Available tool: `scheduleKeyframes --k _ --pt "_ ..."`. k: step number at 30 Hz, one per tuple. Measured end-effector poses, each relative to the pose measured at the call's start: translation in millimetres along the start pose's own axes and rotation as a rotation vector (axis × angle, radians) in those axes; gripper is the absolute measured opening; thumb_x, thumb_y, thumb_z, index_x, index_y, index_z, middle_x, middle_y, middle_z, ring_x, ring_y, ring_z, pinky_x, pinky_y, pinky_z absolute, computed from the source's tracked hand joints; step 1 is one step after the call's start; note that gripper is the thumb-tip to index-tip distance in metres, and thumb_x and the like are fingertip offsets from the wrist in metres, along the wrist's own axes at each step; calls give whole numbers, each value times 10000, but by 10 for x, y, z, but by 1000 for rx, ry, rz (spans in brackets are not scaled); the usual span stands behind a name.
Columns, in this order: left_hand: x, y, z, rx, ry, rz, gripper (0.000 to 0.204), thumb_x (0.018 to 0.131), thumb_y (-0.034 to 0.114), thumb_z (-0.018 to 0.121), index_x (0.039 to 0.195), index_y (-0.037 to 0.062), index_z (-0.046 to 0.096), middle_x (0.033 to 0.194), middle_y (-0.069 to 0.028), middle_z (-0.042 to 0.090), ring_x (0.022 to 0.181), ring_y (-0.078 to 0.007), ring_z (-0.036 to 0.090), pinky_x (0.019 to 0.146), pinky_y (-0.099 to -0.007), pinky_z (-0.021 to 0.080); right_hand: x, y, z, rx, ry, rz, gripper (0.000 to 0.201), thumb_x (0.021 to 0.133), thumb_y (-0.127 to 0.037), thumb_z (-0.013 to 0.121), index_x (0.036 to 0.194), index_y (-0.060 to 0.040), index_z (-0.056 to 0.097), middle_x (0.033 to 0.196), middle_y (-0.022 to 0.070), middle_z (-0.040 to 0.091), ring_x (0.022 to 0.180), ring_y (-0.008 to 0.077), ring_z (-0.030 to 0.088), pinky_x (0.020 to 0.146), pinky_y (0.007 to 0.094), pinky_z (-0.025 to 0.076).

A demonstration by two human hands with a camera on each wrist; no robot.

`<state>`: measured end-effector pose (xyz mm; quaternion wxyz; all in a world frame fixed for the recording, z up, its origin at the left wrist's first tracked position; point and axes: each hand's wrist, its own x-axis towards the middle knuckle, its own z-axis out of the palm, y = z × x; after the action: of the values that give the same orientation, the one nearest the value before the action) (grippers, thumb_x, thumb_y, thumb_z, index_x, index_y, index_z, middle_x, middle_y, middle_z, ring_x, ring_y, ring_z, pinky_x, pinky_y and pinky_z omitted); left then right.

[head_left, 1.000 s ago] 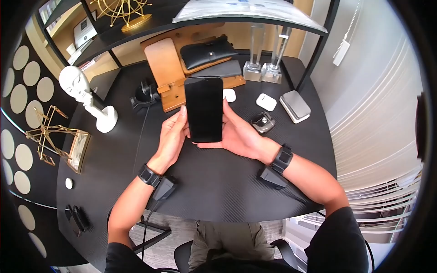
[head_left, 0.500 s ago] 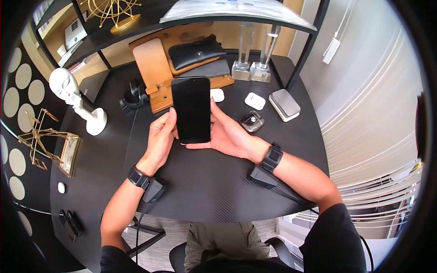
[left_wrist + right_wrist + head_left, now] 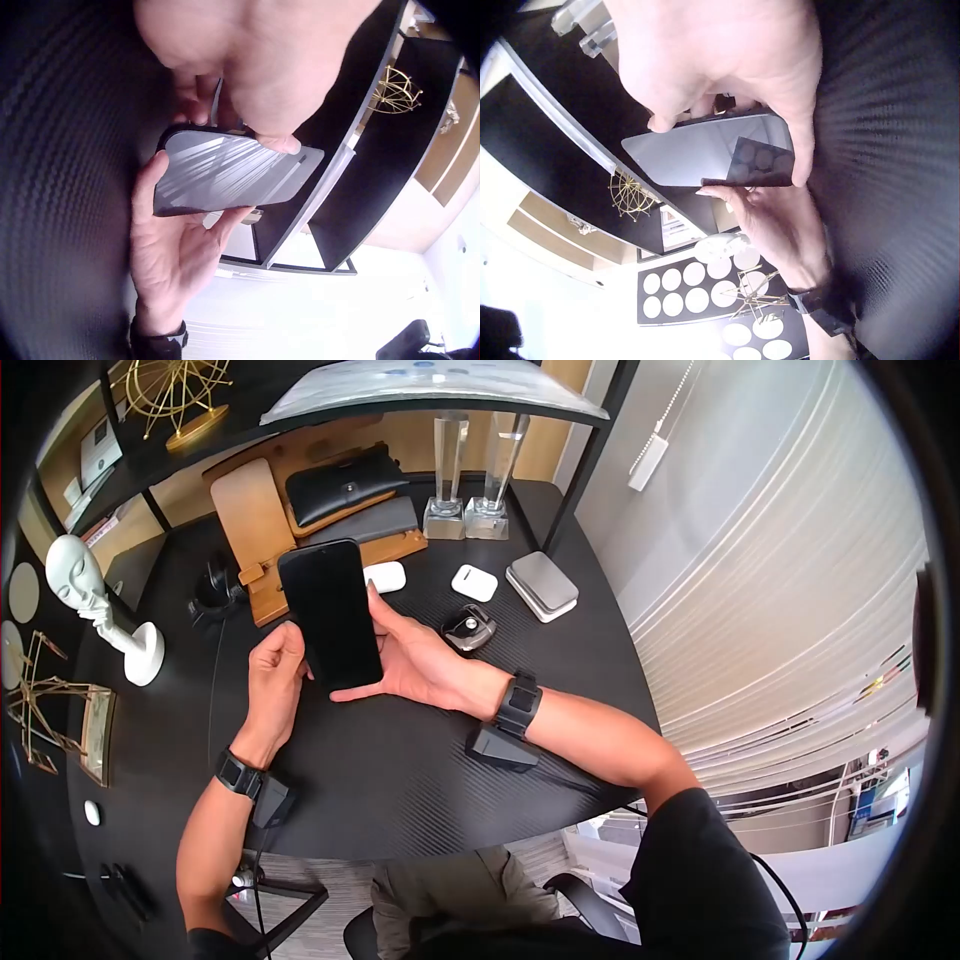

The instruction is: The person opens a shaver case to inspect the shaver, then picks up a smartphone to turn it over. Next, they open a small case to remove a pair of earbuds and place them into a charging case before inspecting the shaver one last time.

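A black smartphone (image 3: 330, 615) with a dark screen stands tilted up over the black desk (image 3: 400, 790), its screen toward the head camera. My right hand (image 3: 430, 665) grips it from the right, thumb along the side and little finger under the bottom edge. On the opposite side, my left hand (image 3: 270, 690) pinches at the long edge with a bent thumb and curled fingers. In the left wrist view, the left thumb (image 3: 281, 144) overlaps the phone's edge, and reflections streak the screen (image 3: 225, 172). The phone hides part of the right fingers.
Behind the phone are a wooden stand (image 3: 250, 510), a black pouch (image 3: 345, 485) and crystal blocks (image 3: 487, 520). To the right lie a white case (image 3: 474, 583), a small black device (image 3: 468, 628) and a grey box (image 3: 542, 580). A white sculpture (image 3: 145, 655) stands left; a shelf overhangs the back.
The head view has turned right, so the scene shifts left. The phone leans more to the left. My left thumb, earlier straight along the phone's edge, is now bent, and that hand sits slightly lower.
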<state>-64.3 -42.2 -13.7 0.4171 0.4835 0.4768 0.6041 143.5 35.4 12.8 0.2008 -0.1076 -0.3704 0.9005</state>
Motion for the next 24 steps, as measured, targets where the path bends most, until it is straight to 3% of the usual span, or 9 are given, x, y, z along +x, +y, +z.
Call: scheduleKeyframes --k 5,7,13,24 --pt "-22 109 63 -8 -9 -18 394 1068 406 530 801 118 558 696 88 390 642 -26 357 621 -231 359 7 27 29 19 -10 -22 725 1021 -636 383 1494 -87 407 1414 137 486 1340 293 507 1068 623 468" --pt "-3 45 43 -33 0 -27 400 1064 423 532 810 116 577 684 89 381 639 -26 357 625 -230 360 17 37 2 12 -16 -16 669 1050 -605 299 1554 -165 326 1485 104 463 1360 294 501 1093 639 439" --pt "-10 78 53 -42 -13 -31 401 1059 427 538 843 100 623 745 79 482 699 -29 435 659 -228 385 25 29 1 -1 -16 -7 693 1049 -614 286 1551 -138 333 1490 123 467 1356 301 507 1098 630 436" --pt "-15 65 64 -58 -13 -17 395 1057 419 547 831 101 611 758 78 486 715 -37 440 667 -226 379 37 52 -18 34 -18 0 671 1045 -607 334 1501 -119 397 1404 137 515 1312 297 540 1062 650 459"
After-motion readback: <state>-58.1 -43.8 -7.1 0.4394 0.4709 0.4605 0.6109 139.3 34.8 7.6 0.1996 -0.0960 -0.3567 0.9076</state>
